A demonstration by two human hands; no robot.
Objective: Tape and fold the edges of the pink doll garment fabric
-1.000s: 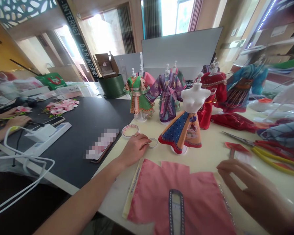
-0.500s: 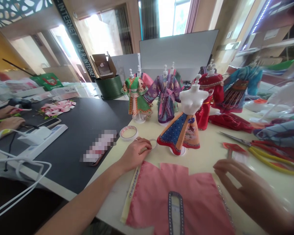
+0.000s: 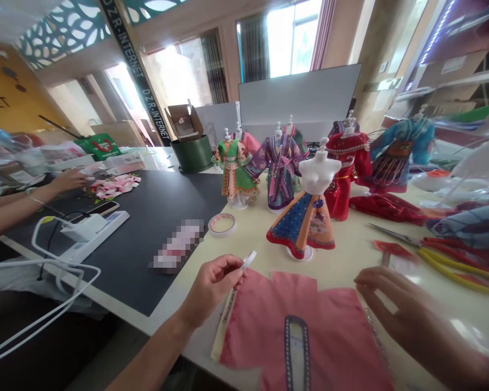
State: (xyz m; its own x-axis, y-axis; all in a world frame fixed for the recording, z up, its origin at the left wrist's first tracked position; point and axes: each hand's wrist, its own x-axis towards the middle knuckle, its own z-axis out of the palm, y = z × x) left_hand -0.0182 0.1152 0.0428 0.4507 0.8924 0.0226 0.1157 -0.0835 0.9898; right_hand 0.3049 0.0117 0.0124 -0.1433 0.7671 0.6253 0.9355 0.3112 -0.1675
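Note:
My left hand [image 3: 218,285] pinches a small white tape ring [image 3: 249,260] just above the upper left corner of the pink cloth piece [image 3: 261,320]. Down the cloth's left edge runs a pale strip with a patterned trim [image 3: 229,312]. A dark, studded band [image 3: 297,347] frames a long opening in the cloth's middle. My right hand [image 3: 403,309] rests beside the cloth's upper right side, thumb and fingers apart, holding nothing. Beaded trim lies along that right edge, partly beneath this hand.
Beyond the cloth stand a white mannequin [image 3: 318,171] in a blue-orange skirt and several dressed ones. Scissors [image 3: 440,252] lie at right, a larger tape roll [image 3: 222,224] and a phone [image 3: 177,247] at left. Another person's hand [image 3: 71,182] is near pink flowers [image 3: 116,186].
My left hand has lifted the small tape ring off the table and brought it nearer the cloth corner. The view has shifted slightly. The other person's hands have moved toward the flowers.

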